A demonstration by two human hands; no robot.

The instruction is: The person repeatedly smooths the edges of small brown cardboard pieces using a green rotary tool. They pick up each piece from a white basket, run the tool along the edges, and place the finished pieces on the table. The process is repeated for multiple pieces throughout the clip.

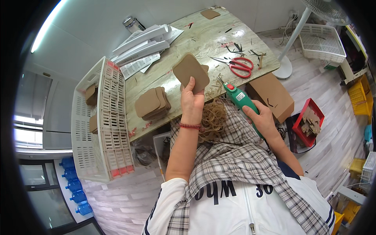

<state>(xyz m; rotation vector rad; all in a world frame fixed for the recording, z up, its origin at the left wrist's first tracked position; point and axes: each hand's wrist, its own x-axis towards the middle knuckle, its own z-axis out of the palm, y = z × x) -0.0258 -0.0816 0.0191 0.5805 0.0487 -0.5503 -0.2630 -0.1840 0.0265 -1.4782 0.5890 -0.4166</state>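
My left hand [192,102] grips a tan rounded-square piece [189,69] by its near edge, thumb on top, above the table. Part of another tan piece shows behind it. In my right hand [261,119] is a green handheld power tool [239,100] with a red button, its thin tip pointing toward the tan piece but apart from it. A tangle of thin brown trimmed strips [213,119] lies on my checked apron between my arms. To the left of my left hand sits a stack of similar tan pieces [152,103] on the table.
Red-handled scissors [239,67] and dark scraps lie on the table [219,33]. A white plastic basket [115,121] stands at the left, near papers [147,43]. Right of my lap are a cardboard box [274,94] and a red tray [309,121] with small tan pieces. A fan [291,47] stands beyond.
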